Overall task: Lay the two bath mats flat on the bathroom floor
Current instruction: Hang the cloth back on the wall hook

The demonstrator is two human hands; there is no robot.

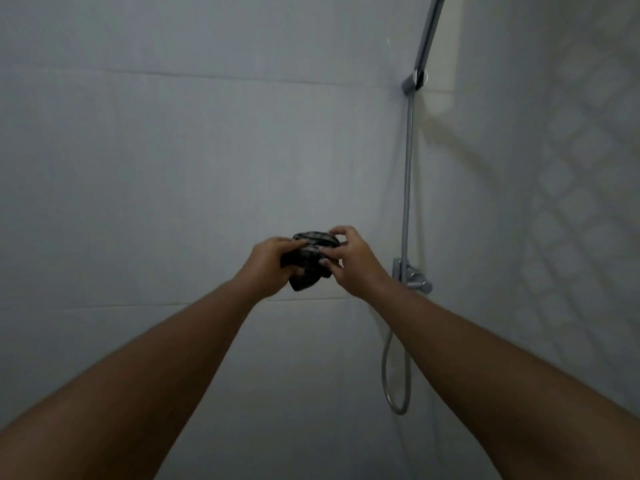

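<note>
Against white wall (166, 161), outstretched left grip (272, 266) and right grip (351, 263) clutch 1 bunched mat (313, 240).

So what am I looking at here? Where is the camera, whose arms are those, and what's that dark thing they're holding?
There is no machine here: a person wears one camera on the head, so you see their own two bare arms reaching forward. The left hand and the right hand both grip a bunched dark patterned cloth, held in the air before a pale tiled wall. It may be one of the bath mats, though I cannot be sure. On the right are a chrome shower rail, its hose hanging in a loop, and the mixer valve. The floor is out of view.
</note>
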